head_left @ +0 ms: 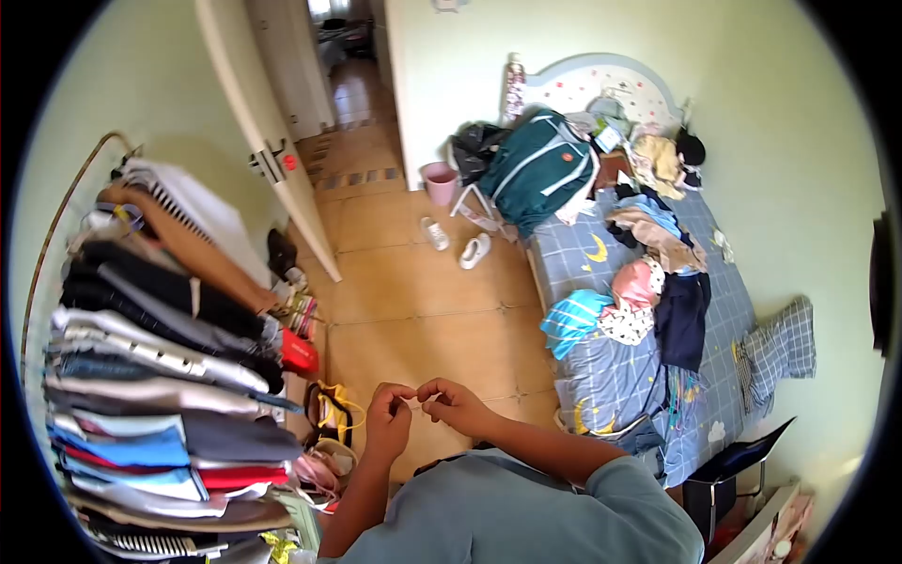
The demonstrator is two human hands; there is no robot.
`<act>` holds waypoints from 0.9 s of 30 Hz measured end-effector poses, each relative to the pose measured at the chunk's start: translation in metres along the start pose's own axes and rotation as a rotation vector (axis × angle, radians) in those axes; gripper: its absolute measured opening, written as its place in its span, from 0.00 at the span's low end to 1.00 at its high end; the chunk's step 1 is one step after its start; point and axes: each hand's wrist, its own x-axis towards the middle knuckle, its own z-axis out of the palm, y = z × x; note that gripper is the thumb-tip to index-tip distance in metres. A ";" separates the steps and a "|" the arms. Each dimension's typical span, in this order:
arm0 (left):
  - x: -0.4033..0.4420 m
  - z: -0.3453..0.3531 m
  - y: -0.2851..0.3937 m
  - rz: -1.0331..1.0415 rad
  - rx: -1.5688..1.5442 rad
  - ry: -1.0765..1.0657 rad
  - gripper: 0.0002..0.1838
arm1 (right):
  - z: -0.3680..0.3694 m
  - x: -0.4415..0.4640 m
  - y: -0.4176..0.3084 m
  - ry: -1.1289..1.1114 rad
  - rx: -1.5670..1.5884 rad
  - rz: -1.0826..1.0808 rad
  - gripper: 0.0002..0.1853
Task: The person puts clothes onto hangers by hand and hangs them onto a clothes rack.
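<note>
Both of my hands are raised in front of my chest, over the tiled floor [413, 348]. My left hand [389, 416] has its fingers curled, with thumb and forefinger pinched near the other hand. Close beside it, my right hand [449, 404] is curled too, and its fingertips point toward the left ones. The fingertips of the two hands nearly touch. Whatever lies between them, if anything, is too small to make out. The rack of hanging clothes [178, 376] stands to the left of my hands, and the bed [723, 310] is to the right.
A green backpack [540, 169] and loose clothes [658, 240] lie on the bed. White shoes [474, 251] and a pink bin [439, 183] are on the floor ahead. The door [272, 141] stands open at the upper left. A black chair [733, 470] is at the lower right.
</note>
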 end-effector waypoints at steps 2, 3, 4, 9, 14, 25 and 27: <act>0.029 0.038 -0.003 0.020 -0.001 -0.117 0.13 | -0.043 -0.004 -0.009 0.071 0.031 -0.003 0.12; 0.050 0.059 -0.006 0.043 -0.007 -0.170 0.13 | -0.064 -0.005 -0.019 0.109 0.045 -0.009 0.12; 0.070 0.078 -0.009 0.048 -0.042 -0.215 0.12 | -0.082 -0.006 -0.026 0.145 0.064 -0.011 0.12; 0.150 0.159 -0.024 -0.068 -0.120 -0.414 0.06 | -0.166 0.001 -0.035 0.401 0.139 0.003 0.12; 0.249 0.218 -0.033 -0.181 -0.201 -0.633 0.07 | -0.238 0.042 -0.054 0.583 0.099 -0.098 0.16; 0.520 0.250 -0.019 -0.209 -0.122 -0.903 0.09 | -0.373 0.232 -0.127 0.655 0.188 -0.141 0.16; 0.559 0.255 -0.024 -0.248 -0.078 -0.892 0.09 | -0.404 0.262 -0.130 0.661 0.192 -0.135 0.15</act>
